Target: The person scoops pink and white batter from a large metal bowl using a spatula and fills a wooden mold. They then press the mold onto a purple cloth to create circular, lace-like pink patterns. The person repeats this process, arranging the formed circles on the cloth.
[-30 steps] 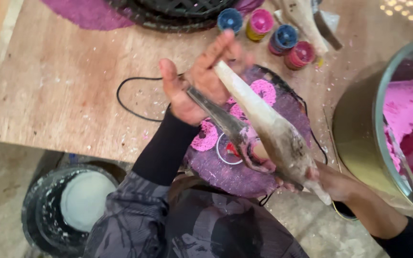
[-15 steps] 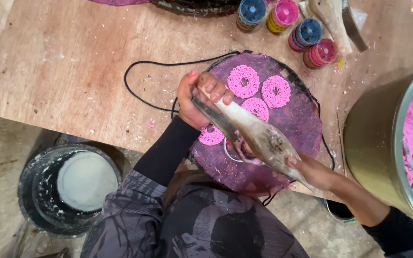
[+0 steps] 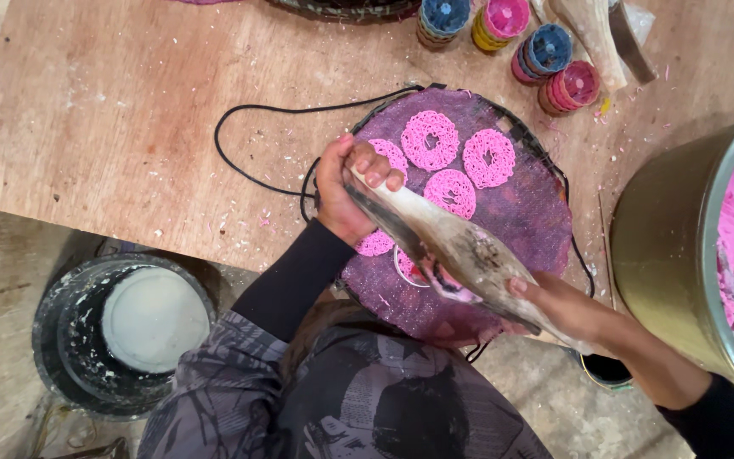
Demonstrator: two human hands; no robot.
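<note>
A long cone-shaped bag [image 3: 460, 255] is gripped at both ends above a round purple mat [image 3: 520, 212]: the right hand [image 3: 571, 310] is closed around its wide end at 4 o'clock, the left hand [image 3: 350, 191] is curled shut on the narrow tip at 10. Pink lace rings [image 3: 456, 161] lie at 12. An uneven squeeze could break the strand or smear the nearest ring. The mat overhangs the table [image 3: 129, 127] edge; it could tip.

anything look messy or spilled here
Yes, small things. Pale crumbs and pink flecks litter the wooden table around the round purple mesh tray. The grey cone-shaped cloth bag held in both hands is smeared with pink paste, and the floor bucket is heavily splattered.
</note>
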